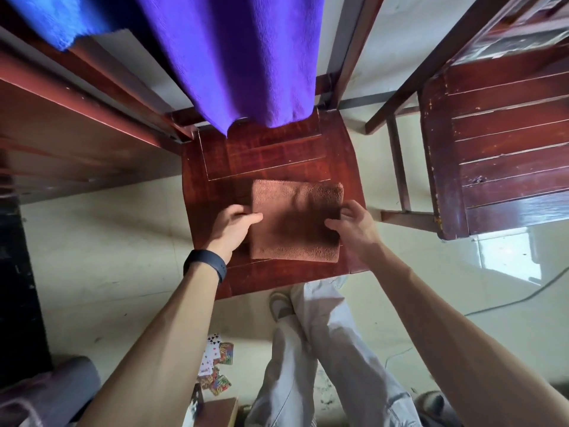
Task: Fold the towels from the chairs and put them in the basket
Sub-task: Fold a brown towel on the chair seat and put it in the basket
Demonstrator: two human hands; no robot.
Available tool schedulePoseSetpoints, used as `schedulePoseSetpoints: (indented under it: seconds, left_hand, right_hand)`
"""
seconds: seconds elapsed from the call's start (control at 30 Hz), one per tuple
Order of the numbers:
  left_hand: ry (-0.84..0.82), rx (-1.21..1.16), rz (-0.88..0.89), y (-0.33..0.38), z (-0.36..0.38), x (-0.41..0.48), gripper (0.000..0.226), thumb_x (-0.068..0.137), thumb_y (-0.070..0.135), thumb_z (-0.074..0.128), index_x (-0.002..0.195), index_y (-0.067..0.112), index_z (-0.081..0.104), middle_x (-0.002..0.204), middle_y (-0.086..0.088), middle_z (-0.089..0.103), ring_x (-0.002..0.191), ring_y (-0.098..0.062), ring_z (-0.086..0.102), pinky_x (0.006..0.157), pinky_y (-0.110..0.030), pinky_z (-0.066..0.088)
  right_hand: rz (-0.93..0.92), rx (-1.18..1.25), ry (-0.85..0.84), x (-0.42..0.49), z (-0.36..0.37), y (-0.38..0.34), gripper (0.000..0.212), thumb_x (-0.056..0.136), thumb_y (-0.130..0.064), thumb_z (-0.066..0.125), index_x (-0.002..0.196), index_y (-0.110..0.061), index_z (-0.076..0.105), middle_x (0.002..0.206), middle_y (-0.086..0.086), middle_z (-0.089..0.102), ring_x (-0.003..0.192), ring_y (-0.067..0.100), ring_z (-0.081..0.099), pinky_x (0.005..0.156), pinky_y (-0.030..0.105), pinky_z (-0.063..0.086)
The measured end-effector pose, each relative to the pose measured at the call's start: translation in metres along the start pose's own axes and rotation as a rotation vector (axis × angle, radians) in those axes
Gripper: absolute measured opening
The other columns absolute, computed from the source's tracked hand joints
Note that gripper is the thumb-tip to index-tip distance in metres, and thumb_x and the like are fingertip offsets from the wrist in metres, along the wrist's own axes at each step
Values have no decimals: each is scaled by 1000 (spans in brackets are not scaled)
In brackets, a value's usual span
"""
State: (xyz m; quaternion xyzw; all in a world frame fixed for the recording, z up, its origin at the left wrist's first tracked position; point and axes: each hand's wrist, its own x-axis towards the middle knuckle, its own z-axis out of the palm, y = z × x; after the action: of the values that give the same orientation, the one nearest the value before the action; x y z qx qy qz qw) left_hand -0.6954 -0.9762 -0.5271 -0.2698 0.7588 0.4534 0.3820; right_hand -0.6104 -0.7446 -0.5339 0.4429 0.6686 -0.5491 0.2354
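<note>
**Folded brown towel ready to lift off the seat**

The brown towel [295, 220] lies on the chair seat [271, 155], folded into a compact rectangle with squared edges. The left hand [231, 231] grips its left edge, thumb on top and fingers tucked under the side. The right hand [357, 229] takes the right edge the same way, fingers bent round it and thumb laid on the cloth.

Folding of this towel looks finished, and the step in hand seems to be picking it up. The next move calls for lifting both sides together and level so the layers do not slip open, then carrying it to the basket, which I cannot make out here.

A purple towel [246, 57] hangs over this chair's back and a blue towel [61, 20] over the one to the left, both unfolded.
</note>
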Motion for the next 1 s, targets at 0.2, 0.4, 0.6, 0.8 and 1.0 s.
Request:
schedulePoseSetpoints:
  seconds: [0.2,0.4,0.6,0.8,1.0]
  left_hand:
    - [-205,-153,19,22,-12,-51,39,87,8,70,124,18,67,112,-10,74,101,-26,69,94,-40,51]
    - [-346,-174,86,90,-20,-150,36,89,10,68,123,22,66,112,-4,73,94,-20,67,77,-37,54]
    - [-509,-111,261,170,-2,-262,34,91,8,65,121,24,65,112,-4,72,94,-18,67,74,-38,57]
    - [-714,88,402,230,57,-384,37,90,9,68,124,23,63,106,-8,72,82,-20,69,70,-38,57]
    - [-929,337,533,265,169,-487,34,90,11,69,121,24,64,104,-7,74,95,-28,71,73,-43,57]
  right_hand:
    - [-54,267,-4,-52,-33,-3,32,84,-11,75,111,-28,67,98,-3,72,96,21,69,90,43,58]
    - [-44,425,-80,-144,-104,-48,37,90,-9,71,119,-32,66,107,12,72,94,28,69,78,50,59]
    - [-188,542,69,-267,-187,-87,36,93,-11,69,123,-31,65,109,2,73,89,19,73,69,40,60]
    - [-303,755,304,-407,-268,-57,33,93,-9,67,118,-30,64,112,3,69,92,19,71,65,36,58]
    - [-347,968,572,-500,-343,10,32,90,-10,70,117,-28,68,107,5,68,86,20,66,65,36,59]
